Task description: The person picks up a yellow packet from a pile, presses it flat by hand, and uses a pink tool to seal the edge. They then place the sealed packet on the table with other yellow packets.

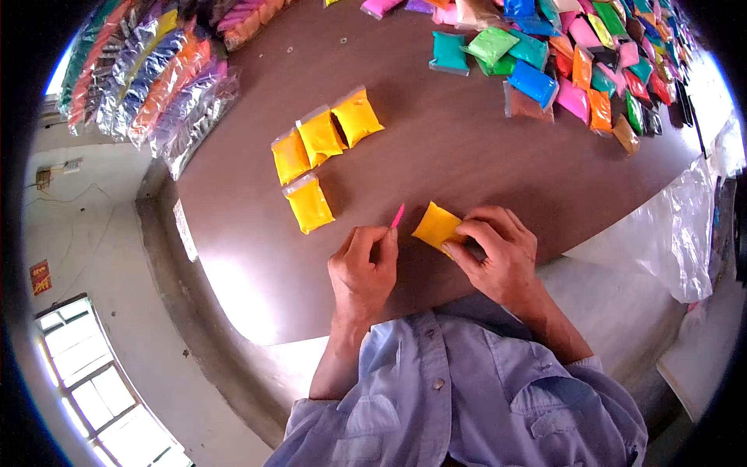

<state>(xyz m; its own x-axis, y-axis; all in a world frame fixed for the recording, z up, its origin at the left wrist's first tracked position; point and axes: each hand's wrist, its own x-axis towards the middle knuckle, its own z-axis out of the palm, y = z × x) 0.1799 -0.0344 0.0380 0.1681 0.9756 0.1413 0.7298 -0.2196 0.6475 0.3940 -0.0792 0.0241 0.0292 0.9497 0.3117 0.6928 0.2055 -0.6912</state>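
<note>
My left hand (364, 265) pinches a small pink stick (398, 215), its tip pointing up and away from me; the stick's lower end is hidden by the fingers. Just to the right, my right hand (498, 253) grips a yellow packet (437, 225) by its right side, between thumb and fingers. The stick and the packet are apart. Beyond my left hand lie several more yellow packets in clear plastic: one nearest me (309, 205), and a row behind it with a left packet (290, 158), a middle packet (320, 136) and a right packet (357, 117).
A large heap of small coloured packets (572, 66) covers the table's far right. Clear bags of coloured packets (156, 78) lie at the far left. Clear plastic sheeting (677, 233) hangs by the right edge of the brown table (459, 148). A window (101, 389) is at lower left.
</note>
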